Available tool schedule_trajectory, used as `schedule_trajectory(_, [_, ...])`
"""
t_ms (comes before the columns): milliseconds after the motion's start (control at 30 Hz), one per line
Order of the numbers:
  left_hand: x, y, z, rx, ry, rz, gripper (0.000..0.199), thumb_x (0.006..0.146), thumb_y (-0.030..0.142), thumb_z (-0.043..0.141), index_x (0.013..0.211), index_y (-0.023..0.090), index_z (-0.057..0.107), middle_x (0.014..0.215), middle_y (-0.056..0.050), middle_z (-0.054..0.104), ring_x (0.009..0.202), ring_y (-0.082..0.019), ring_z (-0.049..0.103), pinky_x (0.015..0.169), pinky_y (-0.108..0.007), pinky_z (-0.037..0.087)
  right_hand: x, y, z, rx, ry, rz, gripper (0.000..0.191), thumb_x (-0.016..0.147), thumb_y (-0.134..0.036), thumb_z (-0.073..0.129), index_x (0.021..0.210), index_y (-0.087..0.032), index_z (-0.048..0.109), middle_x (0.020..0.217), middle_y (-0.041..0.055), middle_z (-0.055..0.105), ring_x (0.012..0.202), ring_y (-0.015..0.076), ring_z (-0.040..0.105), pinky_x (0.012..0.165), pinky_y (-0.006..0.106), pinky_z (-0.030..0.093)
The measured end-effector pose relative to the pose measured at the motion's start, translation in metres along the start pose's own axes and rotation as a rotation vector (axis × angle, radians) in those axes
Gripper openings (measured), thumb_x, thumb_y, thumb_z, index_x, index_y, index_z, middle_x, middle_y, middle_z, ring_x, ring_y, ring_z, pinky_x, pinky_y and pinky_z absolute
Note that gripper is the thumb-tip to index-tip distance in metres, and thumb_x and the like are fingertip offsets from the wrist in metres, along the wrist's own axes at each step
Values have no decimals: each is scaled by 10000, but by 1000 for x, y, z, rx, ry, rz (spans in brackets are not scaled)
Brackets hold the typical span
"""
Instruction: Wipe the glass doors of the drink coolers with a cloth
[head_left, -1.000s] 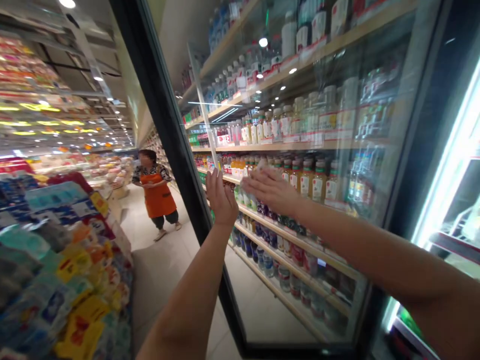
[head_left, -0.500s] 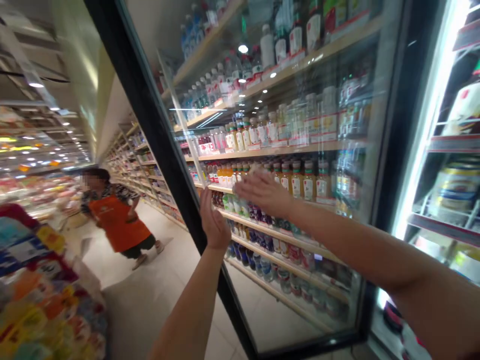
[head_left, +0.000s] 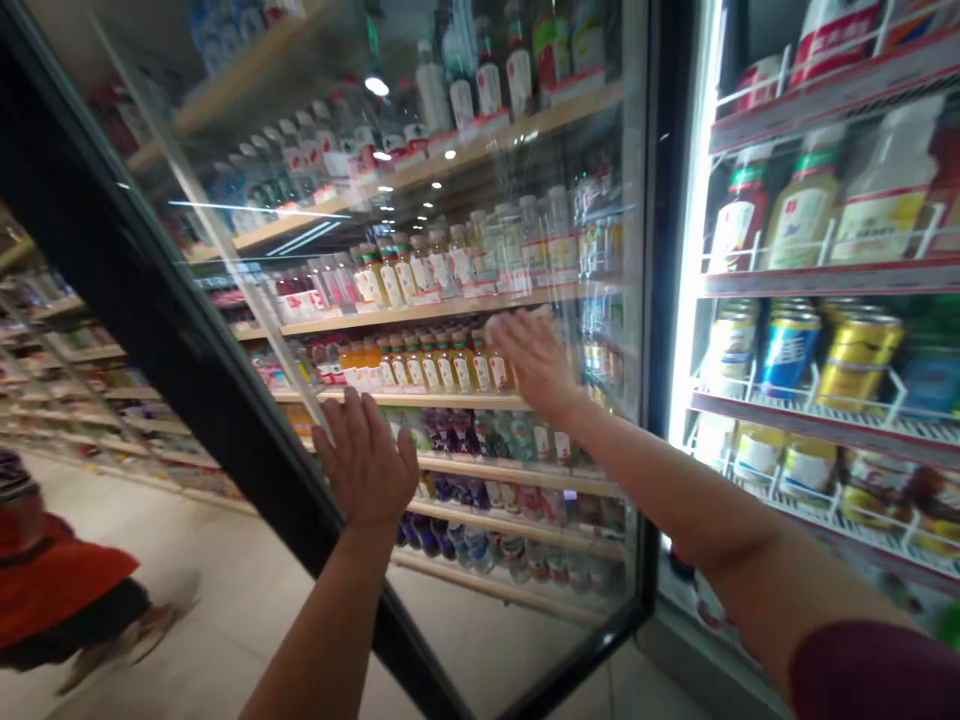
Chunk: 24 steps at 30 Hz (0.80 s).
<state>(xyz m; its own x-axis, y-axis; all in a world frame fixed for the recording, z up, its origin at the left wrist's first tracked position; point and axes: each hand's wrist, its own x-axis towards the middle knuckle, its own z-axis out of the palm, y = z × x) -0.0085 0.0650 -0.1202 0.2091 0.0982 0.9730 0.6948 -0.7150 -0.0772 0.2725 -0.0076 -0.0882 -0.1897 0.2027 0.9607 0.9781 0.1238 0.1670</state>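
A glass cooler door with a black frame [head_left: 225, 440] stands swung out before me. Fingers spread, my left hand [head_left: 366, 455] lies against the glass beside the frame's left edge. My right hand [head_left: 536, 362] is flat at the glass farther right, its fingers extended. Neither hand holds anything. Rows of juice bottles [head_left: 442, 370] on wooden shelves show through the pane, between and behind my hands.
To the right, lit cooler shelves [head_left: 810, 280] hold bottles and cans, among them a gold can [head_left: 859, 355]. At the lower left a person in an orange apron [head_left: 60, 575] is on the tiled floor [head_left: 217, 600]. Long store shelves run behind.
The view has turned right, showing more of the cooler's inside. My left hand has turned from edge-on to palm against the glass. The person has shifted to the left edge.
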Motion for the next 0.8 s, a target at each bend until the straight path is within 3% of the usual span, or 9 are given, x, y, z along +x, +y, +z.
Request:
schedule_trajectory(67, [1, -1, 2, 15, -3, -3, 708, 1062, 330, 502, 1677, 58, 283, 1688, -233, 301, 1621, -362, 129, 1325, -595, 81, 3, 24, -6, -35, 177, 298, 666, 1067, -109, 333, 1690, -339, 286, 1665, 3, 417, 1606, 239, 243, 1326, 582, 250])
schedule_trajectory(100, [1, -1, 3, 21, 0, -4, 707, 1062, 333, 504, 1675, 56, 288, 1682, -237, 313, 1621, -362, 134, 1324, -596, 86, -3, 25, -7, -32, 193, 352, 658, 1075, -135, 333, 1702, -321, 256, 1679, 26, 391, 1610, 265, 229, 1307, 609, 280])
schedule_trajectory(200, [0, -5, 6, 30, 27, 17, 687, 1056, 333, 521, 1660, 63, 334, 1668, -241, 341, 1617, -364, 154, 1318, -605, 103, -50, -2, 0, 67, -2, 120, 704, 1019, -88, 363, 1699, -248, 280, 1661, 91, 419, 1609, 290, 226, 1298, 639, 256])
schedule_trajectory(267, [-1, -7, 8, 32, 37, 38, 655, 1053, 321, 536, 1646, 91, 379, 1676, -230, 329, 1618, -362, 152, 1314, -609, 112, -80, -23, 5, 104, -100, -18, 682, 962, -73, 443, 1577, -358, 515, 1503, -5, 619, 1509, 197, 450, 1289, 466, 359])
schedule_trajectory(333, [-1, -9, 9, 39, 38, 55, 637, 1052, 306, 543, 1644, 120, 397, 1691, -215, 303, 1621, -356, 136, 1312, -608, 117, -90, -24, 5, 100, -110, -35, 622, 951, -81, 463, 1466, -384, 635, 1426, -38, 680, 1447, 159, 527, 1269, 395, 388])
schedule_trajectory(400, [0, -11, 10, 53, 41, 72, 645, 1052, 294, 548, 1651, 122, 383, 1696, -218, 285, 1624, -352, 121, 1310, -603, 124, -80, 0, 0, 62, -51, 54, 584, 979, -109, 441, 1482, -341, 626, 1481, -7, 640, 1492, 179, 472, 1279, 432, 369])
schedule_trajectory(567, [0, -12, 13, 43, 55, 83, 656, 1044, 278, 561, 1654, 120, 377, 1696, -220, 282, 1623, -353, 121, 1310, -596, 123, -52, 78, -16, -53, 212, 407, 601, 1082, -232, 293, 1679, -170, 316, 1682, 147, 370, 1606, 274, 245, 1284, 623, 283])
schedule_trajectory(700, [1, -12, 15, 47, 50, 73, 652, 1044, 282, 561, 1653, 135, 381, 1699, -205, 284, 1622, -350, 136, 1307, -596, 135, -54, 93, -17, -57, 256, 460, 588, 1076, -288, 311, 1636, -135, 400, 1652, 177, 411, 1587, 294, 294, 1274, 616, 300])
schedule_trajectory(800, [1, -14, 15, 68, 61, 71, 632, 1047, 296, 557, 1639, 131, 409, 1689, -209, 308, 1618, -345, 163, 1307, -582, 145, -21, 116, -23, -51, 269, 467, 570, 1061, -292, 328, 1601, -173, 467, 1651, 131, 427, 1586, 278, 297, 1288, 584, 289])
